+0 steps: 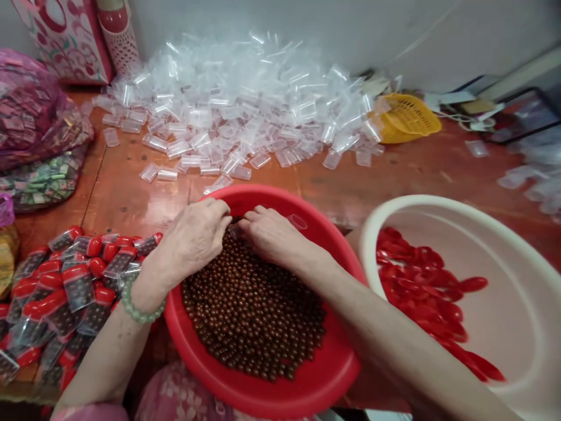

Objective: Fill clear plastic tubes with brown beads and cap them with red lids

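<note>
A red basin (337, 351) holds a heap of small round brown balls (249, 316). Over the far side of the heap, my left hand (195, 237) has its fingers curled down and pressed together; what they hold, if anything, is hidden. Close beside it, my right hand (274, 234) reaches into the balls with bent fingers. A bit of a clear plastic container (236, 231) shows at its fingertips, mostly covered by the hand. A green bead bracelet (139, 301) circles my left wrist.
Clear plastic containers (245, 117) are piled at the back, near a yellow basket (405, 120). At right stands a white basin (504, 234) with red spoon-shaped pieces (421, 280). Filled red-capped containers (79, 286) lie at left, below plastic bags (39, 123) of small packets.
</note>
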The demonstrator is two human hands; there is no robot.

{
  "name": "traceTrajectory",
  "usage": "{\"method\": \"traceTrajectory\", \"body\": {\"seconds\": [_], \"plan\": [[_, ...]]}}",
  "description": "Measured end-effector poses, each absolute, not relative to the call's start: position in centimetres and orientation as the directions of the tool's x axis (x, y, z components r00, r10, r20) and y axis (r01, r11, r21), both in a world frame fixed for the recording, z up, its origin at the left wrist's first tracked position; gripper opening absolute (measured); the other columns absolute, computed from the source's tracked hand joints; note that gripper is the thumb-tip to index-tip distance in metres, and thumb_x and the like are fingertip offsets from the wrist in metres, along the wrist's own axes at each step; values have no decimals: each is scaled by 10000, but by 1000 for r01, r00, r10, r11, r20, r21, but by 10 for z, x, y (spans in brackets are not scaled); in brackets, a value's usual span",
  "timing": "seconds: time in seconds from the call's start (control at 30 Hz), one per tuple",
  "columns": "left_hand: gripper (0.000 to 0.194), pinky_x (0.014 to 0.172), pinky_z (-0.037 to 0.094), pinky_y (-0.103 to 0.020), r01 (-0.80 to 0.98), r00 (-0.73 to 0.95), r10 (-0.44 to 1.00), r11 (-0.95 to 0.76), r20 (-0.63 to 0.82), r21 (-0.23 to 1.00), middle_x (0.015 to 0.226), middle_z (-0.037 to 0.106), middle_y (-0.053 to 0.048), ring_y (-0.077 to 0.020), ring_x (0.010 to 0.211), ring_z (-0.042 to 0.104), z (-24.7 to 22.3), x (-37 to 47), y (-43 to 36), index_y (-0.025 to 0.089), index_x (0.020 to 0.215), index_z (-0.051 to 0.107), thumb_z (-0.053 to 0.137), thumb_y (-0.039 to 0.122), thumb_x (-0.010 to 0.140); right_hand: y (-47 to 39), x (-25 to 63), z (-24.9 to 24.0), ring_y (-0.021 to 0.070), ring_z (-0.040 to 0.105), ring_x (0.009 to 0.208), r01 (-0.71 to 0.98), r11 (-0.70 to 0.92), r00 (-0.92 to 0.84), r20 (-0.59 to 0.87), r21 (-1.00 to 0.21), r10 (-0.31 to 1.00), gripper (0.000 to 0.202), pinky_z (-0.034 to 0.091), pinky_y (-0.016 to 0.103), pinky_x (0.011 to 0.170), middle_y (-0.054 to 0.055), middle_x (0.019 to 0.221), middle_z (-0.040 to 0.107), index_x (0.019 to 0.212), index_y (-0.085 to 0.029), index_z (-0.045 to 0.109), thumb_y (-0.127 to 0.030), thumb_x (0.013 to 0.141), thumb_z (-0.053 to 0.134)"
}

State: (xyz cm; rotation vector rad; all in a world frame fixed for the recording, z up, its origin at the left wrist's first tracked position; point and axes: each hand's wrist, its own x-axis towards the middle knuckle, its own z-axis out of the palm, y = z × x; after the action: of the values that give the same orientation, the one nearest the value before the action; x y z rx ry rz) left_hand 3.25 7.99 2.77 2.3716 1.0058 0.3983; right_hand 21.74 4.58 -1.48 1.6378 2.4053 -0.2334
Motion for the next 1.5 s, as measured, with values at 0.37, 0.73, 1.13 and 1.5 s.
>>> {"method": "traceTrajectory", "body": {"seconds": [0.37,0.73,1.13,1.5], "plan": [[197,894,480,-366,609,740,667,-614,-81,502,1060,654,-111,-234,998,606,5,25,70,120,1065,579,485,201,912,37,206,-17,239,619,963,928,339,-367,-222,-155,903,236,447,349,830,139,1001,707,999,-128,645,-151,948,415],[144,687,456,-258,477,666,745,-472,46,741,807,710,-45,-145,712,620,2,12,44,149,892,690,563,213,873,2,205,1,105,624,603,6,-363,-281,-350,-932,893,403,515,236,581,-12,741,652,1013,-164,560,-403,742,739],[206,824,485,-289,441,509,849,-400,143,804,927,706,-76,-164,862,634,-1,11,36,122,932,665,473,180,887,-12,194,-4,144,620,730,378,1,-244,-99,-926,965,365,505,292,693,33,886,656,1084,-162,610,-328,776,714],[228,868,497,-323,511,564,812,-485,149,710,993,704,-105,-186,900,640,-5,17,37,90,1033,650,487,180,903,-19,156,-2,263,701,916,864,496,-435,-617,-83,656,305,541,321,771,197,951,716,944,-65,704,21,846,428]]}}
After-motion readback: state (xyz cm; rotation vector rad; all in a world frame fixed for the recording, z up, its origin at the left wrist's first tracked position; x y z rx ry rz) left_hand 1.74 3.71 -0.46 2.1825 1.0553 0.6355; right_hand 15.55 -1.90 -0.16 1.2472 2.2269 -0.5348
